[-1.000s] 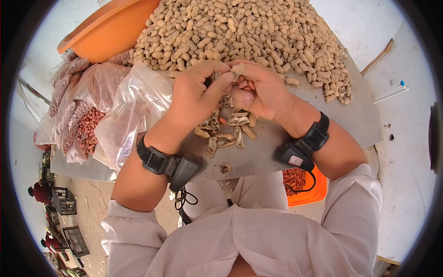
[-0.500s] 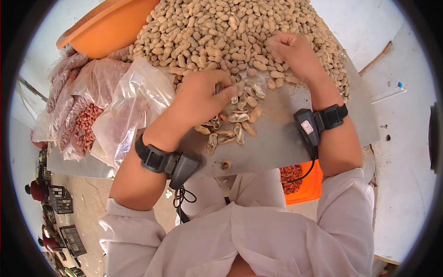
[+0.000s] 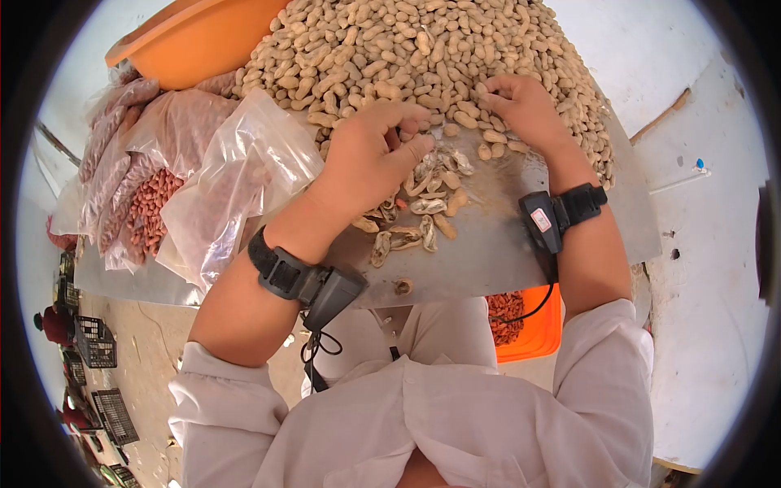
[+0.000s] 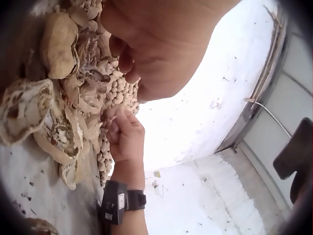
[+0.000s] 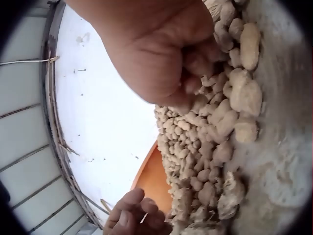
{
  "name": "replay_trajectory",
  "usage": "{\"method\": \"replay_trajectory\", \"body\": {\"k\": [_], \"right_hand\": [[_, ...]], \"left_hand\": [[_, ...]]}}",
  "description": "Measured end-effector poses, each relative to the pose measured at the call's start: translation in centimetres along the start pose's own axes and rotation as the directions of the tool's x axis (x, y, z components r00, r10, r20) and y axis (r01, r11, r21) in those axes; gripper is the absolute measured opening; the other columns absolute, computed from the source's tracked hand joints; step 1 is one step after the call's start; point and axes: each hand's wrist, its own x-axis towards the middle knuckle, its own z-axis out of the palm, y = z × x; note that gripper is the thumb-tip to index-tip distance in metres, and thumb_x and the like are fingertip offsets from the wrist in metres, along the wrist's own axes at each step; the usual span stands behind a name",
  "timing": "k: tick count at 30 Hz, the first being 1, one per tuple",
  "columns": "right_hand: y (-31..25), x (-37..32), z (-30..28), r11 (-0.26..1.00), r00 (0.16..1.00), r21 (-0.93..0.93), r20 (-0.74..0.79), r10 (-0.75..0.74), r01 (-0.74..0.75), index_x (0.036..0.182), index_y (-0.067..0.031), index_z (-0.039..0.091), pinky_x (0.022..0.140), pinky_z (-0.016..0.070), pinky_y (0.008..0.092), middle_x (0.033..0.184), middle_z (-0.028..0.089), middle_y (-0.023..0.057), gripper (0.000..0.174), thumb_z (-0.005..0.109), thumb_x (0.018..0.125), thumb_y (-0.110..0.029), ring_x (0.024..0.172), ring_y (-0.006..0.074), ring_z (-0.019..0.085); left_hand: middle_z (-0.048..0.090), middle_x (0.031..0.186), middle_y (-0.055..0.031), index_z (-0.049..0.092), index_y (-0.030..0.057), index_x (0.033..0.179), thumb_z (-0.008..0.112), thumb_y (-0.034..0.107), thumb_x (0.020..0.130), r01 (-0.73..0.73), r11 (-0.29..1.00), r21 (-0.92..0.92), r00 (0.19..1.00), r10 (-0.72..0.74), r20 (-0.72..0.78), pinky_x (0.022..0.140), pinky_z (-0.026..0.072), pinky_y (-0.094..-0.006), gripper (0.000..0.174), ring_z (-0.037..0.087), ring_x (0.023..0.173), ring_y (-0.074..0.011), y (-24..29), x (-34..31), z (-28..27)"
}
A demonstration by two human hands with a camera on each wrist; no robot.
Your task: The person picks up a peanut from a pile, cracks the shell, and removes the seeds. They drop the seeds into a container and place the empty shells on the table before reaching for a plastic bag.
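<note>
A large pile of unshelled peanuts (image 3: 399,49) covers the back of the metal table. My right hand (image 3: 529,110) reaches into its near right side, thumb and fingertips pinching at a peanut (image 5: 208,81); its palm is hidden. My left hand (image 3: 378,146) hovers over cracked peanut shells (image 3: 429,206) in front of the pile. Its fingers curl loosely, thumb apart from them, and nothing shows between them in the right wrist view. Broken shells (image 4: 61,132) lie close below the left hand in the left wrist view.
Clear plastic bags (image 3: 236,179) of reddish kernels (image 3: 150,211) lie at the left, below an orange basin (image 3: 195,45). An orange tub (image 3: 545,325) with reddish kernels stands under the table's front edge. Black crates (image 3: 114,415) stand on the floor at the left.
The hands were together over the shells, with red kernels in the right one. They parted; the right hand moved to the pile on the right, while the left stayed above the shells.
</note>
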Motion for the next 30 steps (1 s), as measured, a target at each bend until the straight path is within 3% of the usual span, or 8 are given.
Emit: {"method": "replay_trajectory", "body": {"k": [2,5,8,14,17,20,23,30], "right_hand": [[-2.4,-1.1,0.1,0.86,0.99,0.508,0.135,-0.029,-0.044,0.099,0.0004,0.061,0.046,0.0325,0.0233,0.062,0.05,0.0005,0.022,0.059,0.085,-0.017,0.049,0.0092,0.041],[-4.2,-2.2,1.2,0.496,0.884,0.854,0.346,-0.315,-0.158,0.098,-0.0006,0.061,0.044,0.0257,0.0188,0.061,0.043,-0.0059,0.018,0.054,0.089,-0.015,0.051,0.0038,0.033],[-4.5,-2.8,2.4,0.326,0.798,0.889,0.439,-0.413,-0.321,0.099,0.0008,0.06,0.042,0.023,0.0195,0.06,0.043,-0.0043,0.02,0.053,0.091,-0.016,0.049,0.0046,0.032],[-5.4,-3.5,3.1,0.125,0.867,0.91,0.416,-0.276,-0.396,0.103,0.0012,0.06,0.043,0.0237,0.0197,0.059,0.042,-0.0036,0.024,0.059,0.088,-0.017,0.048,0.0052,0.031],[-5.1,-3.1,3.5,0.186,0.87,0.919,0.391,-0.301,-0.349,0.105,0.0,0.061,0.043,0.0256,0.0198,0.062,0.046,-0.0025,0.024,0.06,0.087,-0.015,0.049,0.0058,0.034],[-6.6,-3.6,3.2,0.654,0.927,0.75,0.308,-0.212,-0.1,0.102,0.0012,0.062,0.048,0.0351,0.0214,0.069,0.055,-0.0001,0.023,0.059,0.087,-0.015,0.055,0.0077,0.045],[-7.0,-4.0,4.0,0.727,0.945,0.662,0.087,-0.315,0.181,0.098,0.0027,0.062,0.059,0.0437,0.0263,0.077,0.062,0.0047,0.023,0.058,0.086,-0.017,0.066,0.0127,0.055],[-7.7,-4.5,3.6,0.896,0.954,0.35,0.02,-0.299,0.274,0.091,0.0024,0.06,0.065,0.0457,0.0348,0.079,0.061,0.0179,0.024,0.057,0.083,-0.02,0.071,0.0291,0.059]], "left_hand": [[0.057,0.088,-0.0045,0.063,0.0049,0.105,0.065,0.014,0.08,-0.004,0.996,-0.091,0.998,-0.002,-0.063,0.059,0.0442,-0.025,0.026,0.051,0.066,-0.0117,-0.6,0.2,0.1],[0.058,0.094,-0.0043,0.062,0.0052,0.108,0.061,0.015,0.084,0.014,0.968,-0.252,0.997,-0.032,-0.069,0.066,0.0447,-0.0249,0.026,0.054,0.075,-0.0123,-0.7,0.3,0.1],[0.057,0.098,-0.0056,0.061,0.0051,0.11,0.059,0.016,0.087,-0.175,0.953,-0.249,0.983,0.157,-0.09,0.075,0.0441,-0.0257,0.026,0.054,0.085,-0.0141,-0.5,0.6,0.5],[0.053,0.107,-0.0068,0.061,0.0046,0.109,0.059,0.017,0.087,-0.248,0.926,-0.285,0.968,0.251,-0.025,0.079,0.0425,-0.0255,0.025,0.052,0.092,-0.0144,-0.3,0.6,0.4],[0.054,0.101,-0.0053,0.062,0.0037,0.106,0.061,0.017,0.086,-0.167,0.94,-0.297,0.986,0.149,-0.08,0.077,0.0423,-0.0242,0.024,0.051,0.088,-0.0126,-0.6,0.4,0.4],[0.054,0.094,-0.0037,0.063,0.0026,0.103,0.063,0.015,0.085,-0.008,0.92,-0.393,0.995,-0.031,-0.092,0.075,0.0422,-0.023,0.022,0.05,0.084,-0.0107,-0.7,0.4,0.3],[0.054,0.091,-0.0031,0.063,0.0018,0.101,0.063,0.013,0.085,0.095,0.862,-0.498,0.986,-0.149,-0.069,0.074,0.0427,-0.023,0.02,0.05,0.082,-0.01,-0.6,0.4,0.5],[0.058,0.095,-0.0065,0.065,-0.0009,0.096,0.063,0.011,0.083,0.037,0.925,-0.379,0.988,-0.09,-0.122,0.077,0.0443,-0.0249,0.017,0.054,0.087,-0.0131,-0.5,0.4,0.5]]}}
